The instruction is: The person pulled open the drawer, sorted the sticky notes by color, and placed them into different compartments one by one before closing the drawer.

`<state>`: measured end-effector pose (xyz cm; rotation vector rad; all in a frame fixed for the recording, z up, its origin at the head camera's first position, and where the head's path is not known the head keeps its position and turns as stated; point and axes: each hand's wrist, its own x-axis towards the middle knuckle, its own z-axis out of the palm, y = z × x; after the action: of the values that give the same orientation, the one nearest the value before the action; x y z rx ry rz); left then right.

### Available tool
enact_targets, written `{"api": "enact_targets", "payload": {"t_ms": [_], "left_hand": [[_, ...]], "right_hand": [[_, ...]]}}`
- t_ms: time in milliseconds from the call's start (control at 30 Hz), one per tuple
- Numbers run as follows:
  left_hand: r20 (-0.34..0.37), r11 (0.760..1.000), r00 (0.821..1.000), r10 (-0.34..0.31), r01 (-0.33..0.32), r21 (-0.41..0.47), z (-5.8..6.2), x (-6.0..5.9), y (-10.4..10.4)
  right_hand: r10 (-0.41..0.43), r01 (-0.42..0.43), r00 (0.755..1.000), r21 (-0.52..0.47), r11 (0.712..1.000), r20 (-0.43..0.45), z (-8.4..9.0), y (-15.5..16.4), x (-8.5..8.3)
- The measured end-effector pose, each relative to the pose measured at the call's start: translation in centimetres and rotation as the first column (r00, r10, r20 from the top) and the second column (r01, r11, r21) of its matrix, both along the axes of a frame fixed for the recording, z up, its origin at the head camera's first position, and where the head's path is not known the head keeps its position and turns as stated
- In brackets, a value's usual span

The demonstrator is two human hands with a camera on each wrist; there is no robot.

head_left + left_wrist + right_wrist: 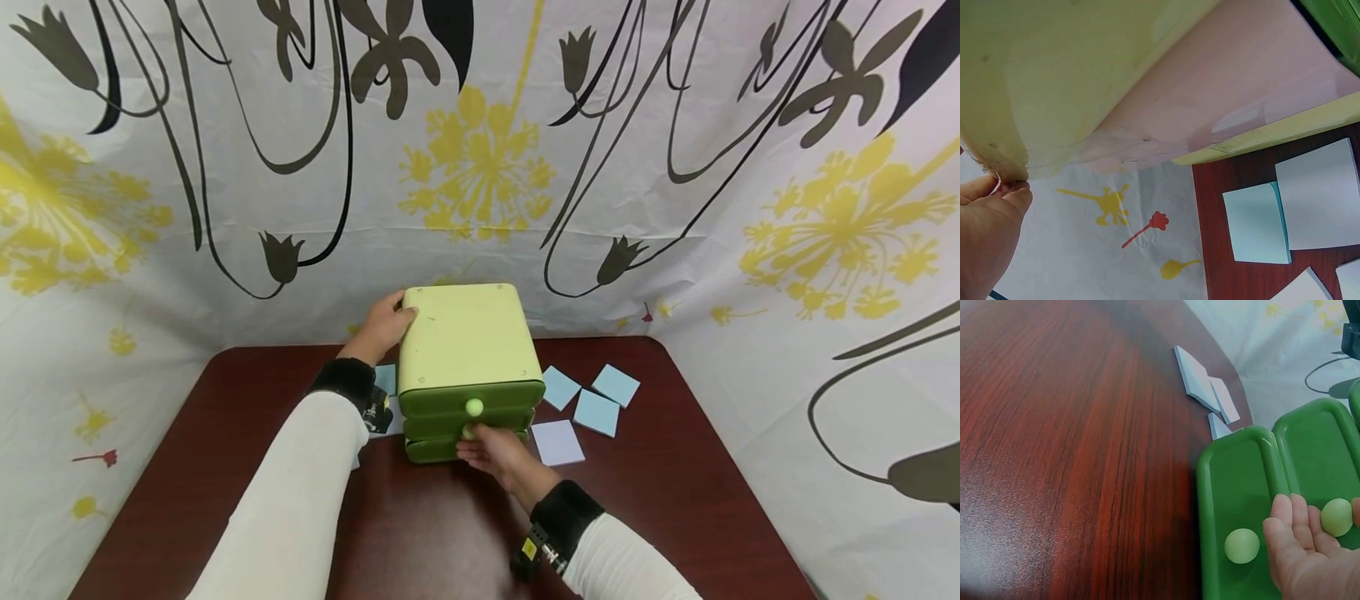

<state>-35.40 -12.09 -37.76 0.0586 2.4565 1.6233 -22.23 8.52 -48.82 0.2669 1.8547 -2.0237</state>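
A small drawer cabinet (pixel 468 337) with a pale yellow-green body and green drawer fronts stands on the table. My left hand (pixel 382 327) grips its far left top edge; in the left wrist view the fingertips (pixel 1017 194) bend round the corner. At the front, my right hand (pixel 497 454) pinches the round knob (pixel 1337 517) of the middle drawer between thumb and fingers. The top drawer's knob (pixel 474 407) is untouched, and so is the bottom drawer's knob (pixel 1242 545). The left wrist view shows the cabinet's pinkish side panel (pixel 1229 81).
Several light blue and white note pads (pixel 597 412) lie right of the cabinet, one lilac-white pad (pixel 558 442) closest to it. More pads (pixel 1257 224) lie on its left. The dark red-brown table (pixel 420 533) meets a patterned cloth (pixel 480 250) behind.
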Motion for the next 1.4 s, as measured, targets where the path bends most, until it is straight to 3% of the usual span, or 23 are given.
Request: {"api": "enact_targets", "payload": {"t_ms": [800,1400], "left_hand": [[-0.010,1.000,1.000,-0.001,0.001,-0.017,-0.1,-0.4,0.0],[0.008,1.000,1.000,-0.002,0.002,0.023,0.4,0.2,0.3]], "right_hand": [[0.002,-0.003,1.000,0.021,1.000,0.021,0.9,0.2,0.8],[0.021,-0.021,1.000,0.045,0.999,0.004,0.6,0.8,3.2]]}}
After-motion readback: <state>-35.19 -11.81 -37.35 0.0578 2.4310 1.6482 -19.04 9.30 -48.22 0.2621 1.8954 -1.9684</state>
